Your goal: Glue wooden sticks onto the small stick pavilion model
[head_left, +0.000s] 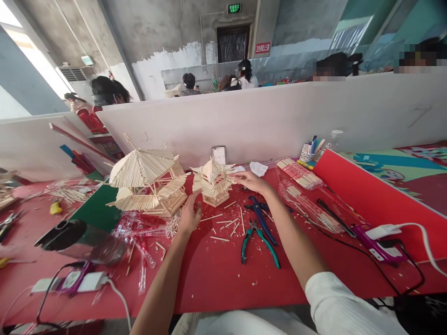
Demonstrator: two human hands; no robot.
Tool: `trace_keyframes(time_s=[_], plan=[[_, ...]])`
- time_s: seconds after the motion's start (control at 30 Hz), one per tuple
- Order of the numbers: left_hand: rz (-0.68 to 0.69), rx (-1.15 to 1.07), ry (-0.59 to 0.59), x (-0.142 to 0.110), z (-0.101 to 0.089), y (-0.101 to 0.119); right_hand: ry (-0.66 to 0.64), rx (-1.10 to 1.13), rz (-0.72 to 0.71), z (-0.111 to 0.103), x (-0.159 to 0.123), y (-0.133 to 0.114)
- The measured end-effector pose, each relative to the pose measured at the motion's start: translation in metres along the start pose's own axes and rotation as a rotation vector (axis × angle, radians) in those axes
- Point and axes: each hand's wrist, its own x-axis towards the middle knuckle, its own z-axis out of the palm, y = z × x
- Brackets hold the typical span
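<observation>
A small pavilion model (213,184) made of thin wooden sticks stands upright on the red tabletop, with a tiered, pointed roof. My left hand (190,215) is at its lower left side, fingers bent against the eave and partly hidden. From the right, my right hand (252,181) reaches across with its fingertips at the roof's edge, so the model sits between both hands. A larger stick pavilion (143,172) stands just left of it. Loose cut sticks (230,223) lie in front, beside green-handled pliers (260,246) and a blue-handled cutter (260,216).
A dark-lidded bottle (84,242) lies at left near a purple power strip (71,281). Packs of sticks (300,174), a red board (370,200) and another power strip (379,244) with cables are at right. A white partition (244,116) rises behind; people sit beyond it.
</observation>
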Motion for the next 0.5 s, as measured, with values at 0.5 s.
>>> trace_keyframes(time_s=[0.5], plan=[[0.099, 0.071, 0.083, 0.002, -0.011, 0.002, 0.095, -0.292, -0.101, 0.01, 0.002, -0.009]])
